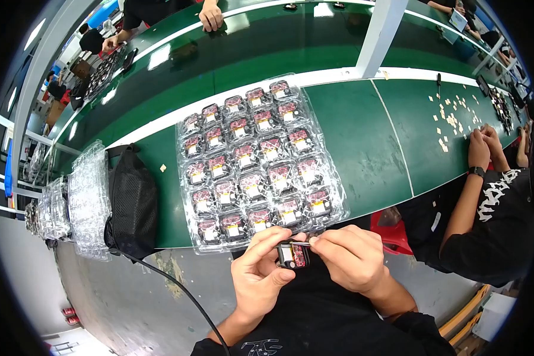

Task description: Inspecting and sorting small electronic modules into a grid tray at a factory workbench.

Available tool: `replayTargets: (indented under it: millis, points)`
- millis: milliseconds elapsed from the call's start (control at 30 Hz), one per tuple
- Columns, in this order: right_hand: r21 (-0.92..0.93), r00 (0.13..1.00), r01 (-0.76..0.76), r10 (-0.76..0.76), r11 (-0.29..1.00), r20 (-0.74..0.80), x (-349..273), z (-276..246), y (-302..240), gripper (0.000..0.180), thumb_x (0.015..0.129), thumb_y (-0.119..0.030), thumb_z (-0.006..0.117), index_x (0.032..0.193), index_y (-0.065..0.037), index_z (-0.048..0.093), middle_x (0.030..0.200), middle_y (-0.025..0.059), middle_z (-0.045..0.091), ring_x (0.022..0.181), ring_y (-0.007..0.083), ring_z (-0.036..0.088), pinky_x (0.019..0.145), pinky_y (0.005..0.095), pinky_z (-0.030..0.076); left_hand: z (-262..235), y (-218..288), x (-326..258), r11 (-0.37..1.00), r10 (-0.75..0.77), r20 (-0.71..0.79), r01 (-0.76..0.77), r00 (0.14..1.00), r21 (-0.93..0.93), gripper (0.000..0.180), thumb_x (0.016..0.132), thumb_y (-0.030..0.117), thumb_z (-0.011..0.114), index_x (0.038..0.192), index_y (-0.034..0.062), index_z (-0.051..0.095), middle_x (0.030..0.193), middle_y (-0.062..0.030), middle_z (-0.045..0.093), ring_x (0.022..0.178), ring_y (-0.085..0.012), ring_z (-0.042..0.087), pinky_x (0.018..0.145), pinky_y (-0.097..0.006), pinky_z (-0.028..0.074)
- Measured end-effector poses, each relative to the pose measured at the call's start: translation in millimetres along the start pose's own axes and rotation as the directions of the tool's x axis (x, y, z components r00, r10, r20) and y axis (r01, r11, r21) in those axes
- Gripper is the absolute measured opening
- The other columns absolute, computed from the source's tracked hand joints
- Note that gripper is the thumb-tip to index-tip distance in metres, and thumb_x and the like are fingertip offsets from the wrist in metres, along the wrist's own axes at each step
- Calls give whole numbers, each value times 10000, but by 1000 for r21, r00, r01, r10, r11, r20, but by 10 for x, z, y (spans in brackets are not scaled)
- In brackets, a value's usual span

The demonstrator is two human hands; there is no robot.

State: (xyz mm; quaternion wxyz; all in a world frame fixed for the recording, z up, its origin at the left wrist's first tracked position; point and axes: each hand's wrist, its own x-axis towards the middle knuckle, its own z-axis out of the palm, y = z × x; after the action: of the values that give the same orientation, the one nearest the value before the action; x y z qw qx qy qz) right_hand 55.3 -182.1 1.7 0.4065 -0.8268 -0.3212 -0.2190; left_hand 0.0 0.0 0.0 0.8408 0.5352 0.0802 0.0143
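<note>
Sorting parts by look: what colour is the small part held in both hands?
Black with a red patch and pale label, head view.

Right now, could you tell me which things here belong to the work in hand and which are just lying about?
In the work:
small black component, held between left hand and right hand
clear plastic tray of similar components

Lying about:
black mesh bag
stack of clear trays
small paper scraps near a neighbour's hands
</note>
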Motion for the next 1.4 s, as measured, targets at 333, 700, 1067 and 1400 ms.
replayTargets:
  millis: [333, 700, 1067, 1400]
  points:
    - [119, 966, -202, 218, 972, -142, 113, -124, 342, 217, 791, 24, 812, 983, 2, 713, 991, 142, 716, 753, 266, 669, 645, 335, 535, -501, 598, 692, 792, 557, -15, -525, 831, 311, 466, 858, 76, 851, 1237, -36, 603, 1265, -130, 536, 1236, -303, 621, 1026, -400, 545]
    - [-181, 994, 27, -6, 983, 113, 259, 2, 291, 181, 779, -47, 757, 954, -62, 714, 995, 42, 742, 766, 216, 638, 666, 348, 523, -1107, 740, 2027, 90, 596, 221, -337, 772, 937, 203, 843, 63, 809, 959, -30, 670, 963, -169, 693, 883, -338, 680, 811, -408, 540]
    - [-84, 990, 5, 7, 996, 143, 243, -1, 372, 207, 794, -68, 773, 991, -61, 709, 993, 38, 742, 777, 225, 644, 697, 355, 550, -971, 653, 1869, -115, 376, 250, -222, 892, 968, 573, 981, 381, 688, 1344, -59, 627, 1457, -247, 577, 1402, -456, 489, 1156, -497, 403]
    - [-9, 988, 9, -7, 1000, 157, 232, 37, 451, 228, 791, -47, 783, 1007, -38, 708, 1004, 62, 748, 779, 249, 654, 682, 355, 555, -1014, 633, 1794, -222, 288, 252, -192, 924, 956, 657, 1058, 474, 521, 1471, -36, 503, 1564, -242, 466, 1479, -443, 391, 1194, -579, 317]
